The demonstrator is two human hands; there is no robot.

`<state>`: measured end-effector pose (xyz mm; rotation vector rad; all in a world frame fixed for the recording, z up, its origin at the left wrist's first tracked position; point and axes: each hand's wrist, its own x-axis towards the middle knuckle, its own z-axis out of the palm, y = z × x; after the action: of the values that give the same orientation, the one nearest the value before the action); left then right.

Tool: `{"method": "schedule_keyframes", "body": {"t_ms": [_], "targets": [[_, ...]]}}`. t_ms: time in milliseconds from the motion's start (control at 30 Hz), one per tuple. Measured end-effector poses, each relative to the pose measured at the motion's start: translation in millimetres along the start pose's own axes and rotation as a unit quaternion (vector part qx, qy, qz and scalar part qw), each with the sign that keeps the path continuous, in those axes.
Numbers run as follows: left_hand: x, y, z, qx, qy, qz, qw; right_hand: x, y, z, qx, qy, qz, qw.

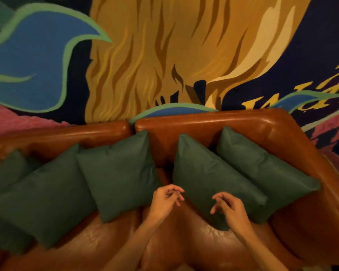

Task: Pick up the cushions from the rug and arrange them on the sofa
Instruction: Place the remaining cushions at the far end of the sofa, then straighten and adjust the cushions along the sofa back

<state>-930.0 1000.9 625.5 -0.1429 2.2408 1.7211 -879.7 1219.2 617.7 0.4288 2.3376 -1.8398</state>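
A painted wall (164, 55) is rising behind the sofa (233, 122), where five cushions (209, 173) are leaning along its back edge; both hands (left (164, 200), right (229, 208)) are hovering empty, fingers loosely curled.

Sofa (233, 122): glossy reddish-brown leather, lighter tan sheen on seat, orange highlights along back rail. Cushions, 5 in view, all plain dark green, no pattern: far-left cushion (6, 173), second cushion (45, 198), third cushion (121, 173), fourth cushion (209, 182), far-right cushion (266, 173). Wall mural (164, 45): dark navy ground; central mass in mustard, ochre and cream w/ brown streaks; blue leaf shapes edged light green; pink patches low at both sides; yellow lettering at right, not legible.
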Motion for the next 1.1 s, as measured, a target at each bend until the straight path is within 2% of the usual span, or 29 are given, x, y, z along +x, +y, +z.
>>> {"method": "schedule_keyframes", "body": {"t_ms": [233, 433, 600, 667, 800, 933, 1100], "targets": [[-65, -16, -41, -0.006, 0.037, -0.015, 0.999, -37, -11, 47, 0.069, -0.048, 0.001, 0.996], [-78, -35, -103, -0.011, 0.070, -0.035, 0.997, -39, -21, 77, 0.049, -0.069, 0.001, 0.996], [-79, -66, -178, 0.028, 0.065, -0.097, 0.993, -26, -30, 111, 0.028, -0.080, 0.029, 0.996], [-73, -81, -221, 0.038, 0.084, -0.126, 0.988, -18, -35, 134, 0.020, -0.077, 0.036, 0.996], [-43, -92, -299, -0.016, 0.141, -0.173, 0.975, -2, -52, 191, -0.013, -0.085, 0.063, 0.994], [9, -96, -368, -0.054, 0.140, -0.184, 0.971, 25, -66, 253, -0.086, -0.113, 0.086, 0.986], [77, -97, -422, -0.112, 0.135, -0.183, 0.967, 56, -97, 305, -0.106, -0.087, 0.099, 0.986]]}}
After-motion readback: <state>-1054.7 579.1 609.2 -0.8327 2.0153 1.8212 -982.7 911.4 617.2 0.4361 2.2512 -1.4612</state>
